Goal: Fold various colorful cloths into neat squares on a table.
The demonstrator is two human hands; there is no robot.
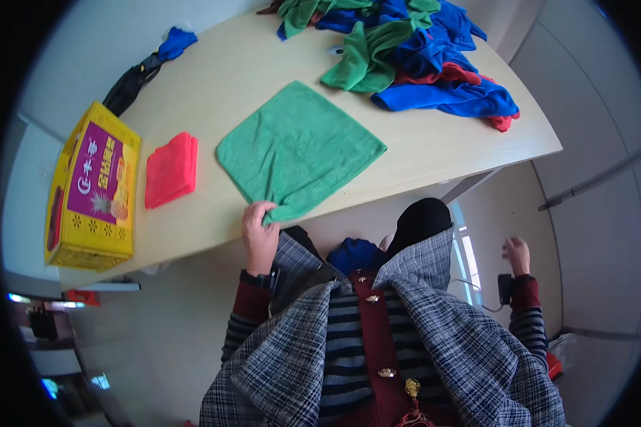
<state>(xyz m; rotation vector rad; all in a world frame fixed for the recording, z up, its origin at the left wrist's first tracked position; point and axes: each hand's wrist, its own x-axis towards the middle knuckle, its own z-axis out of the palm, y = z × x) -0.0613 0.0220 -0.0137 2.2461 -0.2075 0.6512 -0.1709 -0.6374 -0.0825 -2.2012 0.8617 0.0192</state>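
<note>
A square green cloth [303, 142] lies spread on the table, its near corner at the front edge. My left hand [258, 231] is closed on that near corner, thumb and fingers pinching the fabric, which wrinkles there. Off the table to the right, my right hand [518, 255] is held over the floor, small in view. Its fingers are loosely bent and a little apart, with no object visible in them. Left of the green cloth lies a flat, folded red cloth [171, 171].
A heap of green, blue and red cloths [434, 64] covers the table's far right. A yellow and purple carton [96, 192] stands at the left edge, with a dark bundle [132, 82] behind it. The pale table [470, 153] has its front edge close to my knees.
</note>
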